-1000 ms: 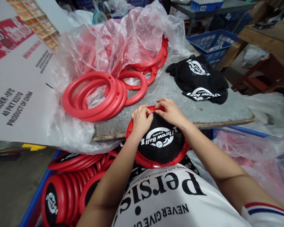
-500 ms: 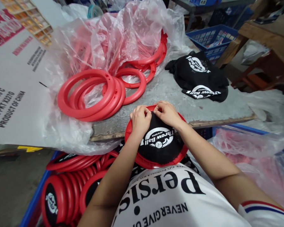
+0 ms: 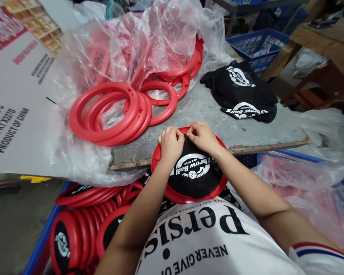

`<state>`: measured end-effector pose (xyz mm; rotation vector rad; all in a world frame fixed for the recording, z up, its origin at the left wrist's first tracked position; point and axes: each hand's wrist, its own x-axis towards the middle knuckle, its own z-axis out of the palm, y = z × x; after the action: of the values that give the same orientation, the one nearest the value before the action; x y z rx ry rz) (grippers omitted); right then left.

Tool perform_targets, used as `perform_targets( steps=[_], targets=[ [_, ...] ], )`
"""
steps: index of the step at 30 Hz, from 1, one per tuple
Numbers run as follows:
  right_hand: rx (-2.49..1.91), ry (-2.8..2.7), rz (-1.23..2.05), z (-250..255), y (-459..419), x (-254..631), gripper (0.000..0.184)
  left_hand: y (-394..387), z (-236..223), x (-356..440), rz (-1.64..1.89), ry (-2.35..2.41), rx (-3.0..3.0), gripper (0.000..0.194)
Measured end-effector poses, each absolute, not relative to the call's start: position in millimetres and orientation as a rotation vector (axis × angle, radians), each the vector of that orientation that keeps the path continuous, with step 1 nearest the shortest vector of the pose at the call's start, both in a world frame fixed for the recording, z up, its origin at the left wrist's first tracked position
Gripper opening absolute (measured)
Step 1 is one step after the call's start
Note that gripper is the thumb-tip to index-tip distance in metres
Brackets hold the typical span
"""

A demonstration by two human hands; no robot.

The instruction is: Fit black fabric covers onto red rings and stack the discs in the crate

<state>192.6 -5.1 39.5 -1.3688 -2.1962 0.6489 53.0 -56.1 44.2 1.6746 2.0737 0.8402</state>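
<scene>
A red plastic ring (image 3: 172, 194) leans between my body and the table edge, with black printed mesh fabric (image 3: 195, 183) stretched across it. At the ring's far rim, my left hand (image 3: 171, 142) pinches the fabric edge with closed fingers. Close beside it, my right hand (image 3: 202, 136) also pinches the fabric at the rim, thumb and fingers together. The exact fingertip contact is partly hidden. Several bare red rings (image 3: 104, 135) lie in an overlapping stack on the table ahead. Black printed fabric pieces (image 3: 243, 93) are heaped at the right of the table.
Clear plastic bags (image 3: 160, 42) with more red rings cover the back of the grey table (image 3: 189, 110). A printed carton (image 3: 20, 95) stands at left. Below left, a blue crate (image 3: 41, 244) holds several finished discs (image 3: 63, 242). Another blue basket (image 3: 258, 44) is at back right.
Both hands stay pinched at the same spot on the ring's far rim. The view shifts very slightly; nothing else visibly differs.
</scene>
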Motion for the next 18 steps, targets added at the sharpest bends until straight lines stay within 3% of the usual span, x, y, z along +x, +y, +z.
perform_targets(
  steps=[18],
  targets=[
    [-1.352,-2.250,0.610,39,-4,195,0.007,-63,53,35,0.725,1.858,1.741,0.014]
  ],
)
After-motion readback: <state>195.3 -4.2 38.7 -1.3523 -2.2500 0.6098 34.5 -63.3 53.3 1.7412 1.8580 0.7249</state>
